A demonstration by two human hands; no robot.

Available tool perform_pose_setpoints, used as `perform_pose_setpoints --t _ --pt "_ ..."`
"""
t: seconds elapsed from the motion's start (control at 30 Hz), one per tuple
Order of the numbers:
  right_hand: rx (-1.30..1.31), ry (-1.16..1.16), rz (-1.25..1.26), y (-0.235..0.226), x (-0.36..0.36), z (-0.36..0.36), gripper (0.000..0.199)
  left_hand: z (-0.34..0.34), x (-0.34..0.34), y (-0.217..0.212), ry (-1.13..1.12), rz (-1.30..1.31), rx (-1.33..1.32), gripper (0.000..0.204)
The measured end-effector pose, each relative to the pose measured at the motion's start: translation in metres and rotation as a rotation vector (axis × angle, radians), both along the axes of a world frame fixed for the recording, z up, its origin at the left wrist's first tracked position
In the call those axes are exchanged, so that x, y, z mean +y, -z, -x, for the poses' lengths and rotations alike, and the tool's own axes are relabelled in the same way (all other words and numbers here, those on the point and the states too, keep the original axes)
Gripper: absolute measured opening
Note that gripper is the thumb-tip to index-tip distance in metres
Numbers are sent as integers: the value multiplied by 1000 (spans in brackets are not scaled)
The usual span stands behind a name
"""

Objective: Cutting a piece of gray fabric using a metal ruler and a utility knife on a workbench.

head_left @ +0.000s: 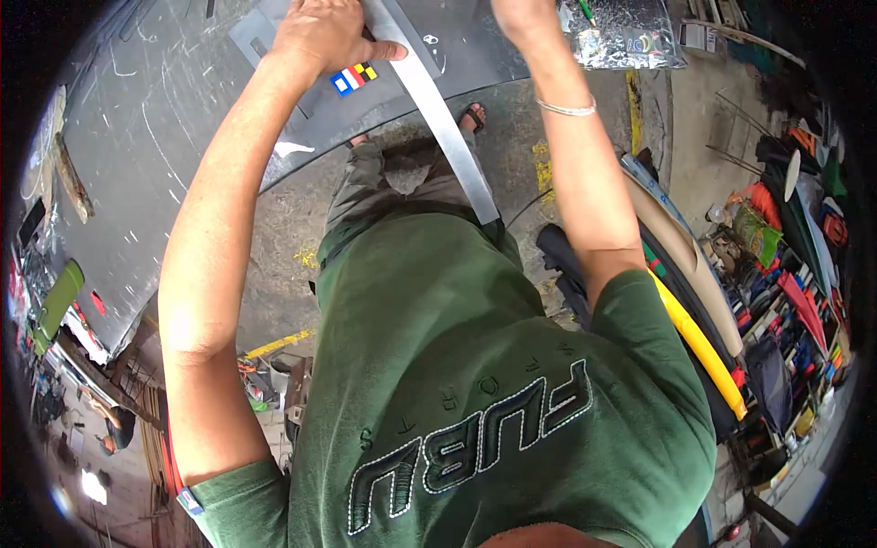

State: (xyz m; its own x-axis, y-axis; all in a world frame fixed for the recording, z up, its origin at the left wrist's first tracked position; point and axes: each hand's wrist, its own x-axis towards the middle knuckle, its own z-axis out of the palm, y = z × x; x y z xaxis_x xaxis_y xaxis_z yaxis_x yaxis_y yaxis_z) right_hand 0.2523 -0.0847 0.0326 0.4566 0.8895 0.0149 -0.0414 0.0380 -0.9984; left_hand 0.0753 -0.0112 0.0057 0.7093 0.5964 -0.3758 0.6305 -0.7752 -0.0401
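A: Head view first: what sits under the hands?

B: A long flat metal strip (pixel 443 119), laid slantwise across a dark grey scratched sheet (pixel 164 137), with its near end reaching down to the person's green shirt (pixel 475 384).

A: And the left hand?

B: The left hand (pixel 324 36) presses flat on the sheet, thumb stretched out against the strip's edge, right above a small coloured sticker (pixel 353 78). It is pinning, not gripping.

A: The right?

B: The right hand (pixel 523 14) is cut by the top edge just beside the strip. Whether it clasps anything, I cannot tell. A thin bracelet (pixel 566 110) rings that wrist.

A: Around that?

B: A silvery foil-like sheet (pixel 630 36) lies just right of it. A yellow roll (pixel 699 342) leans further right, near cluttered shelves (pixel 795 301).
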Motion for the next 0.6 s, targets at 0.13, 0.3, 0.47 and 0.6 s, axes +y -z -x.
perform_pose_setpoints --t 0.13,0.3,0.47,0.6 --pt "221 6 379 -2 22 38 51 -5 -2 -10 -12 24 47 132" --pt "279 -34 407 44 37 52 53 -4 0 -7 1 54 11 132" --pt "502 -280 167 63 36 44 54 3 3 6 6 127 -45 132" --pt "348 -152 210 68 34 43 54 6 7 10 23 175 -101 131"
